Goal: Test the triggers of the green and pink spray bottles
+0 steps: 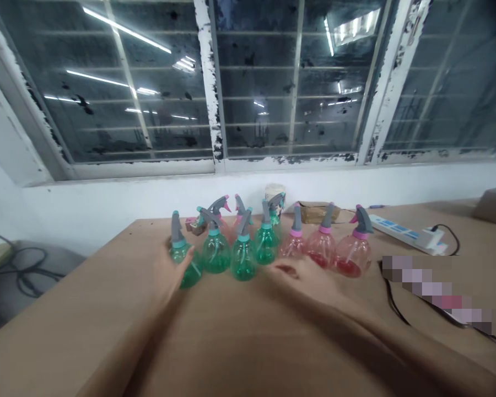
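Observation:
My left hand [167,267] is wrapped around the leftmost spray bottle [189,271], which has green liquid, a teal collar and a grey trigger head; it leans slightly. Beside it stand more green spray bottles, among them one [216,255] close by and one [243,262] nearer the front. My right hand [303,275], a little blurred, has its fingers curled with no object visible in them. It is low in front of a pink spray bottle [291,245], partly hiding it; contact is unclear. Two more pink bottles stand to the right, including the end one [352,256] with red liquid.
More spray bottles, a patterned cup [275,191] and a cardboard box [317,212] stand behind on the wooden table [86,309]. A white power strip [405,232] lies to the right, with a pixelated object [438,292] and dark cable nearer. A barred window runs above the wall.

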A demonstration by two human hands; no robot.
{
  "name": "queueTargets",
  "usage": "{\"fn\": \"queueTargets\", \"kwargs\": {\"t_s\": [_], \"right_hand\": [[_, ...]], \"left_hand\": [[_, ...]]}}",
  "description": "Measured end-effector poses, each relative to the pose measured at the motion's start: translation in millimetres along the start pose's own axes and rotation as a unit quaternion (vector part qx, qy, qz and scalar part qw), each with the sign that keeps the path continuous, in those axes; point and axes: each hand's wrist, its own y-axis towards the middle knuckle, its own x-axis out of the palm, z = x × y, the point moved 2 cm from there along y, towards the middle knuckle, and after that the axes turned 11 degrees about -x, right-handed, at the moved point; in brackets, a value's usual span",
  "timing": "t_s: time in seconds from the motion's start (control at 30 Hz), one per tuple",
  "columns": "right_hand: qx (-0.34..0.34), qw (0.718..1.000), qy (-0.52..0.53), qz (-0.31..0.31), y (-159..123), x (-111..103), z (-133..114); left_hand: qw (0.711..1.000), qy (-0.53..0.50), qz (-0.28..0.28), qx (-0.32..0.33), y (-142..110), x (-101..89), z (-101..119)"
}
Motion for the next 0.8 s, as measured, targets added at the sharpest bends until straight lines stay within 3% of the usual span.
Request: {"fn": "queueTargets", "kwargs": {"t_s": [0.13,0.2,0.27,0.37,0.47,0.63,0.8], "right_hand": [[-0.046,0.991,-0.041,0.116,58.6,-58.6,-32.5],[-0.055,0.984,-0.104,0.134,99.0,-76.7,-41.2],[-0.008,0.974,-0.202,0.099,142.2,-82.9,-41.2],[0.081,0.960,-0.266,0.019,198.1,-74.3,-29.7],[0.134,0.952,-0.270,-0.045,230.9,-55.5,-14.8],[0.184,0.939,-0.258,-0.131,245.2,-27.9,5.7],[0.214,0.932,-0.274,-0.105,248.2,-26.0,21.3]], "left_hand": [[0.999,0.004,-0.033,-0.004,-7.7,-2.5,0.2],[0.999,0.005,-0.042,-0.001,-9.8,-4.2,2.3],[0.999,0.005,-0.046,0.005,-11.0,-5.4,3.6],[0.999,0.007,-0.047,0.017,-11.3,-6.5,3.1],[0.998,0.009,-0.043,0.034,-11.0,-7.3,1.5],[0.998,0.009,-0.028,0.062,-10.6,-6.0,-1.0],[0.995,0.009,-0.012,0.094,-11.6,-2.1,-2.6]]}}
